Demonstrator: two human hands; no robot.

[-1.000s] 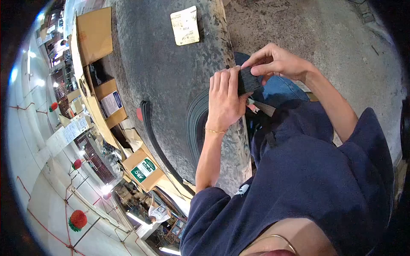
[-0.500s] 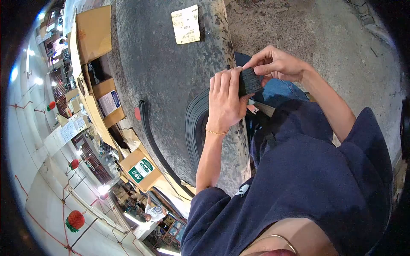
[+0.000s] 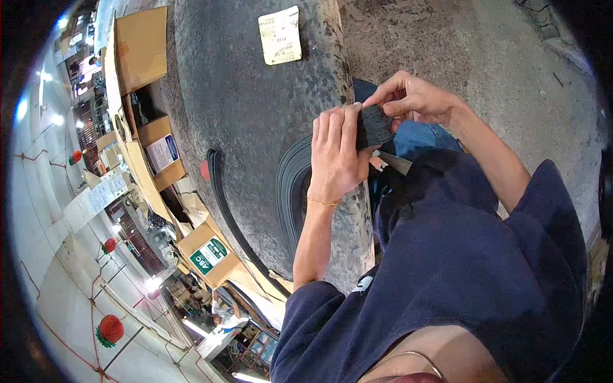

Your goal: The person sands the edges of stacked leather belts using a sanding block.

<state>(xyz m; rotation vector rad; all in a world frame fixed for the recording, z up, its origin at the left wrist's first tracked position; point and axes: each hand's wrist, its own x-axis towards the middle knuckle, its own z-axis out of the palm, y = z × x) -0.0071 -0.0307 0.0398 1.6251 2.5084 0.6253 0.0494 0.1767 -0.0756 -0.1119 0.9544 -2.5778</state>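
Observation:
A thick bundle of thin black strips (image 3: 288, 182) curves over the dark, worn work surface (image 3: 242, 96); its cut ends show past my hand near the surface's edge. My left hand (image 3: 333, 143), with a thin bracelet at the wrist, is closed around the bundle just behind the ends, fingers on top. My right hand (image 3: 418, 99) is at the ends, thumb and index finger bent, with the index fingertip touching the bundle's far corner. Whether a single strip is between its fingers is hidden. Below the bundle, a flat greyish blade-like piece (image 3: 396, 163) shows near my lap.
A written card (image 3: 280, 38) lies on the surface. A second, thinner black strip bundle (image 3: 220, 191) lies left, near a red round piece (image 3: 205, 170). Open cardboard boxes (image 3: 142, 48) line the far side. Another person (image 3: 228, 319) is in the background. Concrete floor (image 3: 511, 83) lies right.
My hands stay at nearly the same spot on the bundle. My right thumb and fingers have shifted slightly along the strip ends, and more of the ends now shows. The background person has moved.

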